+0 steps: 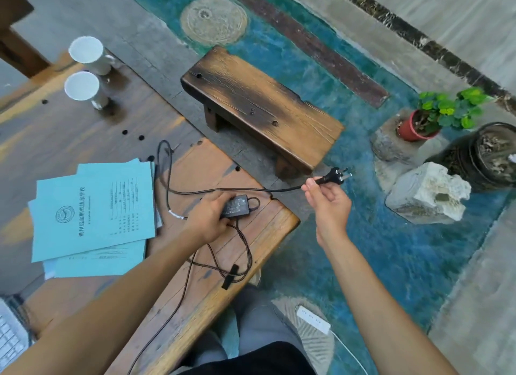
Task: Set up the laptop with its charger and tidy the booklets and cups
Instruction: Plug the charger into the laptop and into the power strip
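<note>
Black plug in raised right hand

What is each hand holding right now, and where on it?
The right hand pinches the black plug by its body, prongs pointing away. The left hand grips the charger brick at its near end, on the table.

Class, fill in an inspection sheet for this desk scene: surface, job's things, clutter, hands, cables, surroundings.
Surface: worn wooden table with small holes.
Job's things: black charger brick; blue booklets loosely piled; two white cups standing side by side; keyboard corner at the picture's left edge.
Clutter: nothing seen.
Hands: left hand grips the charger brick; right hand pinches the plug, held beyond the table edge.
Cables: black cord looped on the table; strapped bundle near the edge.
Surroundings: wooden stool, potted plant, rocks, white power strip on the floor.
</note>
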Available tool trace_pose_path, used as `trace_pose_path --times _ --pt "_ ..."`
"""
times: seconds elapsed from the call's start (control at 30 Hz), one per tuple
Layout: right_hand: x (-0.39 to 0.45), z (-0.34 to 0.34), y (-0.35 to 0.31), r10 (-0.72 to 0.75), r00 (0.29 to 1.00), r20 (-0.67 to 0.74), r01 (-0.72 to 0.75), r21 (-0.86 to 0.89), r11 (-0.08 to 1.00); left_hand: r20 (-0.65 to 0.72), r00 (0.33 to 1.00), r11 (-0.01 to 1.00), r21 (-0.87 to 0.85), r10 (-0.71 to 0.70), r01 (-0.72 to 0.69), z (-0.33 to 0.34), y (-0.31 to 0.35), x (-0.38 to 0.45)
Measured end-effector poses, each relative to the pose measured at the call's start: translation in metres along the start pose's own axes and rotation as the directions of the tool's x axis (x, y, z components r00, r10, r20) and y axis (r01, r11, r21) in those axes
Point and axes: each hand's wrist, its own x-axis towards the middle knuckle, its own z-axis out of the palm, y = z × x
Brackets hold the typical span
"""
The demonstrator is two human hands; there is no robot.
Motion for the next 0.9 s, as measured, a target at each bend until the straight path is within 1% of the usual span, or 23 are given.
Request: trace_pose_path --times 0.1,0.17,0.3,0.4,0.53,0.63,0.8,0.9 --pt "-0.012 -0.016 -0.008 -0.017 0.999 -0.029 0.018 0.039 0.999 0.030 0.992 0.992 0.030 0.124 -0.125 -0.002 0.025 -0.015" --pt "-0.023 -0.029 -0.010 -0.036 0.998 -0.046 0.038 0.051 0.998 0.070 0.976 0.978 0.019 0.205 -0.207 -0.001 0.042 -0.027" --pt "-0.054 -0.061 -0.011 -0.084 0.991 -0.103 0.091 0.058 0.994 0.128 0.920 0.926 0.015 0.371 -0.376 0.012 0.068 -0.055" --pt "-0.084 -0.087 -0.009 -0.119 0.983 -0.139 0.129 0.061 0.990 0.174 0.872 0.882 0.034 0.458 -0.470 0.029 0.081 -0.079" --pt "-0.136 -0.129 -0.001 -0.126 0.965 -0.228 0.149 0.086 0.985 0.246 0.816 0.834 0.051 0.523 -0.550 0.054 0.092 -0.116" --pt "-0.179 -0.161 0.012 -0.145 0.950 -0.275 0.163 0.043 0.986 0.301 0.766 0.782 0.093 0.568 -0.617 0.077 0.098 -0.149" --pt "-0.239 -0.211 0.045 -0.158 0.916 -0.369 0.163 -0.018 0.986 0.395 0.701 0.731 0.099 0.594 -0.675 0.123 0.102 -0.199" --pt "-0.267 -0.238 0.069 -0.124 0.889 -0.441 0.124 -0.028 0.992 0.472 0.653 0.696 0.110 0.592 -0.710 0.152 0.107 -0.223"
